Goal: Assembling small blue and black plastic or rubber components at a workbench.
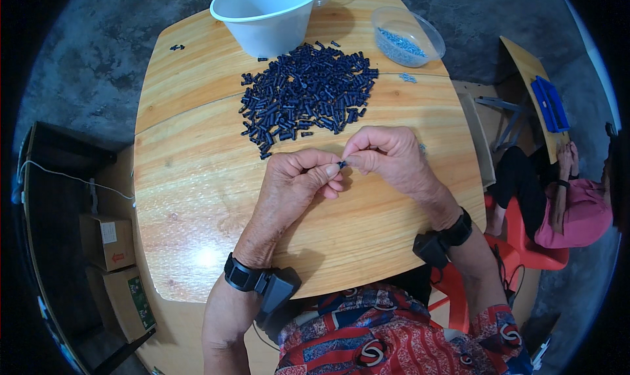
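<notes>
Over the near middle of the table, my left hand point(294, 181) is closed, pinching a small dark plastic piece point(342, 165) between thumb and forefinger. My right hand point(394, 162) is closed too, its thumb and fingertip pressed together at the end of that piece. Whatever sits between the right fingertips is too small to make out. Just beyond both hands lies a large heap of similar dark, short cylindrical pieces point(305, 89). A few small silvery pieces point(422, 150) lie beside my right hand, partly hidden by it.
A white tub point(272, 37) stands behind the heap. At the far right, a clear plastic bowl point(430, 45) holds many small silvery-blue pieces point(400, 41), with some loose point(407, 78) in front. Cardboard boxes point(118, 244) are stacked left. Another person point(571, 208) sits at right by a blue tray point(550, 104).
</notes>
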A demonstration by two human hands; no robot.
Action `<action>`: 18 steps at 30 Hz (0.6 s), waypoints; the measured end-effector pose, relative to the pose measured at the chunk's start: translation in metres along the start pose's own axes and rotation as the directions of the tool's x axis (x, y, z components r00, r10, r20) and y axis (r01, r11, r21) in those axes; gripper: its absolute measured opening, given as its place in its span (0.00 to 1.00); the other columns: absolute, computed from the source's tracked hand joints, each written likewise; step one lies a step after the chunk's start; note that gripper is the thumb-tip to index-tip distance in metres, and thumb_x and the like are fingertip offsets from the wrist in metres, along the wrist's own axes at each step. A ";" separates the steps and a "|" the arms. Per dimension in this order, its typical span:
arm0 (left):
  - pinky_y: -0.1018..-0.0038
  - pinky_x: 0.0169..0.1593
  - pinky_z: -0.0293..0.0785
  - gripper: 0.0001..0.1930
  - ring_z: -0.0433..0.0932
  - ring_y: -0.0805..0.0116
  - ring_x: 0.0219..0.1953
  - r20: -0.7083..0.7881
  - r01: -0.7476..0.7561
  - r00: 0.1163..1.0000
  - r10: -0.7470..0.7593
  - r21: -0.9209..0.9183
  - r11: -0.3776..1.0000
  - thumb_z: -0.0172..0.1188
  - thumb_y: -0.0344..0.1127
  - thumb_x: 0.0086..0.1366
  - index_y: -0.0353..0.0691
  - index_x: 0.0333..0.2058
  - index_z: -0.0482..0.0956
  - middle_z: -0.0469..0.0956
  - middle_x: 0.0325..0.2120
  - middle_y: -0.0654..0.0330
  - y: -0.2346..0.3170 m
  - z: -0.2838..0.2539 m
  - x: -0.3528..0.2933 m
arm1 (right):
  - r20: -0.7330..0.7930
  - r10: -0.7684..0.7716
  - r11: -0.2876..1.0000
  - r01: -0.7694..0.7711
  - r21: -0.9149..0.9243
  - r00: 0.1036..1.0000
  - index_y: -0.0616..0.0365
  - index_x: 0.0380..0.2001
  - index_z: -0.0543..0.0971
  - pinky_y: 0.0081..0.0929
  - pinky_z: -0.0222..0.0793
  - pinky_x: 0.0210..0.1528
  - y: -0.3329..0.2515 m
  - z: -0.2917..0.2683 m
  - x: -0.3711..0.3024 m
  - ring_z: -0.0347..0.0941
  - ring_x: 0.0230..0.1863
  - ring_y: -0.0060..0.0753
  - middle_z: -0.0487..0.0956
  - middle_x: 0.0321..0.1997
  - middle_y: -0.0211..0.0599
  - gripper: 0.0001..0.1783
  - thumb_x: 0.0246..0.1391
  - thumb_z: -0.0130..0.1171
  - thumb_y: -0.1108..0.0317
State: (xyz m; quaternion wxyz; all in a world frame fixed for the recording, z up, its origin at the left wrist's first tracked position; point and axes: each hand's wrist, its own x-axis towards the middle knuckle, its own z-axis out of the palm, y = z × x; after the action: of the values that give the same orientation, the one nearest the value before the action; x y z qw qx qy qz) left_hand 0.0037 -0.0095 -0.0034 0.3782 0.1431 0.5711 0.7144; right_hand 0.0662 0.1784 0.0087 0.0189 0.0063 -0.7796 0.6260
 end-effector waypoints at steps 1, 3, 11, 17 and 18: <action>0.82 0.31 0.75 0.06 0.79 0.75 0.28 -0.004 0.006 1.000 -0.006 -0.011 1.000 0.57 0.26 0.63 0.31 0.37 0.80 0.80 0.27 0.57 0.000 -0.001 0.000 | 0.001 -0.009 1.000 0.009 -0.020 1.000 0.62 0.29 0.80 0.15 0.67 0.31 0.001 0.001 0.000 0.69 0.29 0.12 0.77 0.25 0.26 0.04 0.51 0.62 0.73; 0.82 0.31 0.76 0.06 0.79 0.74 0.28 -0.005 0.011 1.000 -0.011 -0.022 1.000 0.57 0.26 0.62 0.31 0.37 0.80 0.80 0.27 0.57 -0.001 -0.002 0.000 | -0.002 -0.023 0.999 0.023 -0.039 1.000 0.62 0.29 0.80 0.15 0.67 0.31 0.001 0.001 0.000 0.69 0.29 0.12 0.78 0.25 0.26 0.04 0.51 0.62 0.72; 0.80 0.30 0.76 0.07 0.79 0.73 0.26 -0.051 -0.052 0.997 0.052 -0.001 0.999 0.58 0.26 0.62 0.32 0.37 0.80 0.80 0.26 0.57 -0.003 0.000 0.001 | -0.059 -0.078 0.996 0.080 0.032 0.995 0.62 0.29 0.80 0.15 0.67 0.30 0.007 0.005 0.002 0.70 0.27 0.13 0.78 0.24 0.27 0.04 0.51 0.62 0.72; 0.80 0.31 0.77 0.07 0.79 0.74 0.26 -0.102 -0.056 0.993 0.055 -0.001 0.998 0.58 0.27 0.62 0.32 0.37 0.81 0.81 0.25 0.57 -0.006 0.004 -0.001 | -0.084 -0.020 0.995 0.028 0.091 0.996 0.63 0.29 0.79 0.13 0.66 0.28 0.011 0.007 0.002 0.70 0.26 0.13 0.77 0.23 0.25 0.04 0.52 0.61 0.73; 0.80 0.31 0.77 0.07 0.79 0.74 0.26 -0.103 -0.058 0.993 0.058 -0.001 0.998 0.58 0.27 0.62 0.32 0.37 0.81 0.81 0.25 0.57 -0.006 0.004 -0.001 | -0.090 -0.002 0.989 0.015 0.149 0.996 0.63 0.29 0.79 0.14 0.66 0.27 0.011 0.007 0.002 0.69 0.25 0.13 0.76 0.23 0.25 0.04 0.53 0.61 0.72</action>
State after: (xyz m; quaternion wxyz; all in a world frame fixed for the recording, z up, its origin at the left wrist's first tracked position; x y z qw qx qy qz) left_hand 0.0095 -0.0067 -0.0074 0.3278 0.1220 0.5841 0.7325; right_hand 0.0638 0.1741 -0.0039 0.0559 -0.0169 -0.7287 0.6824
